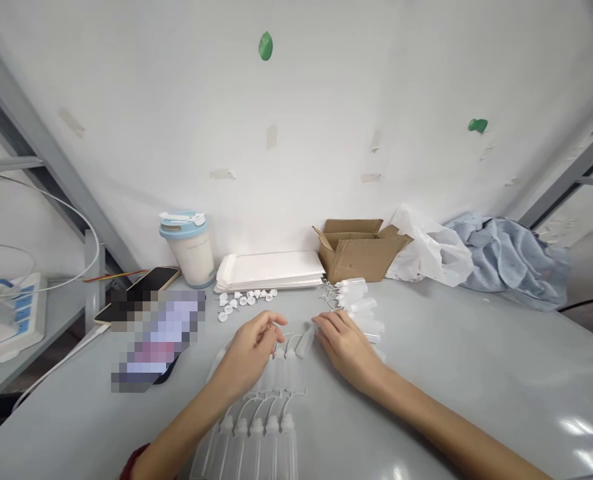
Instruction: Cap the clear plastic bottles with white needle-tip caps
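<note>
Over a row of clear plastic bottles with thin curved tubes, my left hand (249,350) has its thumb and fingers curled close together; anything between them is too small to name. My right hand (346,343) rests to the right, its fingertips on a small translucent bottle (305,342) that lies tilted. Nearer the front edge stands out a second row of clear bottles (259,447), lying side by side with their tubes pointing away. Beyond my right hand is a loose pile of similar bottles (353,292). Small white caps (243,299) are scattered beyond my left hand.
Against the wall are a blue-lidded cup (193,253), a stack of white trays (276,268), an open cardboard box (359,260), a white plastic bag (429,250) and a blue cloth (516,260). Two phones lie at the left, one with a lit screen (163,340), near a power strip (19,317).
</note>
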A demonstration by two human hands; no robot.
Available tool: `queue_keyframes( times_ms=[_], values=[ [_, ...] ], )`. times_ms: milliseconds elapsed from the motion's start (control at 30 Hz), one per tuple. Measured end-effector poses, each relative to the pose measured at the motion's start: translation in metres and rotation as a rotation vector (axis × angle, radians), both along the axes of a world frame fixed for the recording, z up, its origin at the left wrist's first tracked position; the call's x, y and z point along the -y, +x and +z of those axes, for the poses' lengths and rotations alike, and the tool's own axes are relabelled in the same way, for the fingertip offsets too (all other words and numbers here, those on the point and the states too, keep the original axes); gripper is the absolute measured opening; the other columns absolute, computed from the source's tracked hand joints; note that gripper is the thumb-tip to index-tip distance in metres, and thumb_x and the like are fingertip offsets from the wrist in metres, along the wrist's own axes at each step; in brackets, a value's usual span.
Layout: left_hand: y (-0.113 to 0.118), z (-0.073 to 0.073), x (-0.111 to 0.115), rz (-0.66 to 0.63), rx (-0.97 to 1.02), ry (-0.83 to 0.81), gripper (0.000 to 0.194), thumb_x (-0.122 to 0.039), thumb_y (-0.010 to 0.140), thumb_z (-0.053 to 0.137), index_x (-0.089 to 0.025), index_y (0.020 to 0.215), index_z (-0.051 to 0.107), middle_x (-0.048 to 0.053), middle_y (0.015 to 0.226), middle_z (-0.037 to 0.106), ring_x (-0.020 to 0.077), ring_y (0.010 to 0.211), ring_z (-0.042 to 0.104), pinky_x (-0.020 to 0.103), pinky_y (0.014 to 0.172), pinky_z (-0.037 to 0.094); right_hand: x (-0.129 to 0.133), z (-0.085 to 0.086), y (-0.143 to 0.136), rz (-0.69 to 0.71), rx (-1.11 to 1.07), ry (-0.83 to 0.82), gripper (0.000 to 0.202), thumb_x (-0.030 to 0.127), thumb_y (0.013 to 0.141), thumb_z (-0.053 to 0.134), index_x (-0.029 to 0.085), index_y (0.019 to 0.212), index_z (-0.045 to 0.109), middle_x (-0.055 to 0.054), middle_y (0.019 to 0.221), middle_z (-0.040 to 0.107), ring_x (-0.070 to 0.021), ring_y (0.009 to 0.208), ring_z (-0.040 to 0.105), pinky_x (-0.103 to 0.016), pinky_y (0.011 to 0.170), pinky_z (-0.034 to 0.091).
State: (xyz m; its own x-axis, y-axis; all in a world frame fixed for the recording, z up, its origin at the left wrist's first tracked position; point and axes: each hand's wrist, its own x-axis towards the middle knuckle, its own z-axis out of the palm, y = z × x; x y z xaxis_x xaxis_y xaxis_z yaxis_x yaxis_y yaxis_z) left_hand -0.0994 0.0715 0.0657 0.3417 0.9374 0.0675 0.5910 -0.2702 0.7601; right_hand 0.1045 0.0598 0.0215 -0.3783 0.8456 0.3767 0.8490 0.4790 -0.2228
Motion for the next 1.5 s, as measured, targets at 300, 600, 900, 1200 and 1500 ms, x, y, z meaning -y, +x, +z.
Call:
queue_keyframes(
  times_ms=[300, 600, 900, 1200, 1500],
  values=[
    [0.023, -0.010, 0.010, -0.125, -0.441, 0.366, 0.021, -0.027, 0.085, 0.044, -0.018, 0.078, 0.061, 0.008, 0.077, 0.058, 0.0260, 0.078, 0.053, 0.034, 0.062, 0.039, -0.004, -0.008, 0.000, 0.034, -0.064, 0.015, 0.024, 0.005, 0.087, 0.042, 0.014, 0.102, 0.059, -0.012, 0.092, 0.064, -0.0242, 0.086, 0.056, -0.041, 0.075, 0.051],
    [0.031, -0.017, 0.000, -0.176, -0.518, 0.420, 0.020, -0.023, 0.083, 0.051, -0.017, 0.067, 0.060, 0.008, 0.071, 0.057, 0.0263, 0.079, 0.052, 0.036, 0.066, 0.043, -0.006, -0.012, -0.001, 0.086, -0.238, -0.011, 0.024, 0.006, 0.085, 0.044, 0.015, 0.100, 0.060, -0.011, 0.092, 0.064, -0.0221, 0.087, 0.060, -0.038, 0.077, 0.053],
    [0.027, -0.013, 0.003, -0.120, -0.375, 0.385, 0.013, -0.023, 0.083, 0.051, -0.017, 0.074, 0.059, 0.006, 0.075, 0.059, 0.0225, 0.078, 0.054, 0.030, 0.060, 0.042, 0.007, 0.005, -0.001, 0.117, -0.418, 0.047, 0.024, 0.011, 0.089, 0.040, 0.017, 0.102, 0.059, -0.012, 0.100, 0.061, -0.0200, 0.091, 0.060, -0.035, 0.078, 0.053],
    [0.023, -0.006, 0.012, -0.045, -0.210, 0.464, 0.012, -0.026, 0.086, 0.049, -0.017, 0.085, 0.057, 0.003, 0.071, 0.054, 0.0200, 0.071, 0.051, 0.029, 0.058, 0.040, 0.022, 0.034, 0.002, 0.038, -0.891, -0.292, 0.021, 0.030, 0.086, 0.052, 0.024, 0.100, 0.067, -0.008, 0.105, 0.056, -0.0198, 0.094, 0.058, -0.034, 0.079, 0.052],
    [0.021, -0.008, 0.016, 0.009, -0.202, 0.616, 0.014, -0.022, 0.090, 0.046, -0.013, 0.090, 0.057, 0.005, 0.070, 0.053, 0.0216, 0.071, 0.050, 0.031, 0.059, 0.041, 0.026, 0.050, 0.005, 0.115, -0.947, -0.551, 0.023, 0.032, 0.084, 0.056, 0.027, 0.104, 0.066, -0.007, 0.119, 0.049, -0.0215, 0.106, 0.054, -0.038, 0.089, 0.048]
  ],
)
